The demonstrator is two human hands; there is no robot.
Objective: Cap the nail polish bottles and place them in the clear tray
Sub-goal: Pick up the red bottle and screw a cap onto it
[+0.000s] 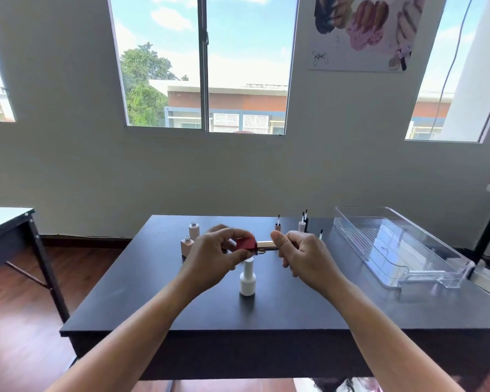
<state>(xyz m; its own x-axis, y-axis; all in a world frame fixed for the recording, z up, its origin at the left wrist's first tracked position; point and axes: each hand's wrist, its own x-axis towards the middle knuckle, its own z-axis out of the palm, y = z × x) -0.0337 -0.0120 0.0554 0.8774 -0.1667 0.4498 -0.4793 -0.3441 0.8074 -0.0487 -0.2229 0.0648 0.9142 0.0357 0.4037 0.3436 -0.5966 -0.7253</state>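
- Over the middle of the desk (181, 306), head view: the left grip (215, 250) is curled round a red bottle (245, 244), held sideways in the air with its neck pointing right. I'd guess that's so the cap can go straight on.
- The right grip (303, 256) pinches a gold cap (266, 244) with the thumb on top. The cap meets the bottle's neck end. It looks like the screwing-on step to me, but I can't tell how far on it is.
- Right below the hands, a white bottle (247, 278) stands upright on the desk with its cap on. It isn't in the tray yet.
- Behind the left grip, two pink bottles (193, 230) stand open, threads showing, just beside each other.
- The brush caps (302, 224) stand brush-up near the far edge, probably to keep the wet bristles off the desk.
- The clear tray (365, 251) sits well off to the right, and I see no bottles in it. So it's early days: most of the capping and all of the placing are left to do.
- Main risk, imo: a sideways open bottle could drip if the cap goes on crooked.
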